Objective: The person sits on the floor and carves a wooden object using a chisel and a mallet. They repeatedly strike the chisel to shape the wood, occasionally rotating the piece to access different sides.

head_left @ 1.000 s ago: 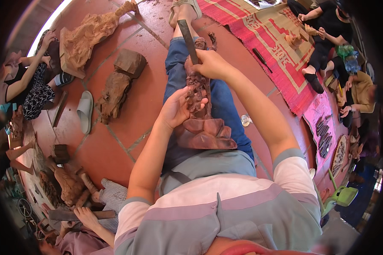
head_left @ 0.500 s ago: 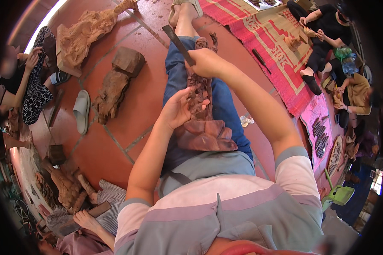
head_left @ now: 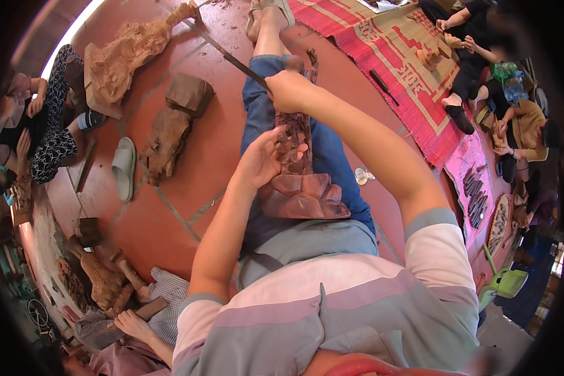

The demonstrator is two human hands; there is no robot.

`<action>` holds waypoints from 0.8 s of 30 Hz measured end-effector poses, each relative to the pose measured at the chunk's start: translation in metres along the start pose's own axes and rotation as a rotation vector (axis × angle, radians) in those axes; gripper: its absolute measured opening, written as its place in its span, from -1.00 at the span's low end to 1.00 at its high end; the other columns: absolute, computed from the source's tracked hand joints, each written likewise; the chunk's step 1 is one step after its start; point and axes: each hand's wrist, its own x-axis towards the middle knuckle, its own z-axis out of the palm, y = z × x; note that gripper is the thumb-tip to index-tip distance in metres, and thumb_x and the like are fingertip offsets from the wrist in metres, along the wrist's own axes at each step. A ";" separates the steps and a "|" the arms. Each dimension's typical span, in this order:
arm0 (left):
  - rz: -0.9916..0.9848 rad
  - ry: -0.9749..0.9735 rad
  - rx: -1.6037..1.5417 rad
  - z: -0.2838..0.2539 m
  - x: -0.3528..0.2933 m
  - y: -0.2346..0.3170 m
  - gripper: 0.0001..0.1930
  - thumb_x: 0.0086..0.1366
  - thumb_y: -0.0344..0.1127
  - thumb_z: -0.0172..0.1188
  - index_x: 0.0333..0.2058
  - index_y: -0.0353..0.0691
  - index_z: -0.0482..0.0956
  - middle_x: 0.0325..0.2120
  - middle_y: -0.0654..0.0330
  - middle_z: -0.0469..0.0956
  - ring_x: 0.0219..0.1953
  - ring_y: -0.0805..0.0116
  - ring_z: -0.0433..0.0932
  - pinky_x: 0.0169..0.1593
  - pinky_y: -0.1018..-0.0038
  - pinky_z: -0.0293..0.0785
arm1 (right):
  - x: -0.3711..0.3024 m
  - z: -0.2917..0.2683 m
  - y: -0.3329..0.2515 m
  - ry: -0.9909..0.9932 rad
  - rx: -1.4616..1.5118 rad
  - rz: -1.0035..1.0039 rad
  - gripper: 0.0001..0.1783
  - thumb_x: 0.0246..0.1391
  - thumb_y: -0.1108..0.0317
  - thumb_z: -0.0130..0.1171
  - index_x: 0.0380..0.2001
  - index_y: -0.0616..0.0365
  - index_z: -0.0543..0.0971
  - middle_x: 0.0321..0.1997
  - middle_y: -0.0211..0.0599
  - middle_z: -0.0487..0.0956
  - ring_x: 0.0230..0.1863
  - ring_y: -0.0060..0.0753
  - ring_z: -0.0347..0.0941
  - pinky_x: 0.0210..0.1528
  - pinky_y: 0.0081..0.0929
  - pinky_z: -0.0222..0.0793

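Observation:
A reddish-brown carved wooden statue [head_left: 305, 194] lies along my legs. Its blocky, rock-like base is against my lap and its top points toward my feet. My left hand [head_left: 263, 160] wraps round the middle of the carving, its fingertips showing through the openwork. Over the upper part, my right hand [head_left: 288, 93] is closed on a long dark flat file [head_left: 241, 65], seen nearly edge-on and slanting up to the left. The grip end of the file and the carving beneath this hand are hidden. The statue's rounded top [head_left: 294, 64] shows just beyond the knuckles.
Rough wood carvings [head_left: 125, 59] and a block-topped carving [head_left: 169, 135] lie on the red tiles at left, beside a grey slipper [head_left: 123, 169]. A red patterned mat [head_left: 382, 69] and a pink cloth with tools [head_left: 473, 182] are at right. Other people sit on both sides.
The file has turned from showing its flat face to nearly edge-on. My right hand has shifted slightly left, uncovering the statue's rounded top; my left hand keeps its hold.

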 end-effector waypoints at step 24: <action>0.038 0.068 -0.039 0.010 -0.001 0.000 -0.54 0.38 -0.09 -0.07 0.12 -0.26 0.31 -0.07 0.04 0.50 -0.09 0.13 0.55 -0.01 0.26 0.53 | -0.103 0.053 0.019 0.716 1.522 0.152 -0.90 0.12 0.50 0.15 -0.27 0.25 0.54 -0.33 -0.32 0.58 -0.29 -0.55 0.56 -0.21 -0.64 0.52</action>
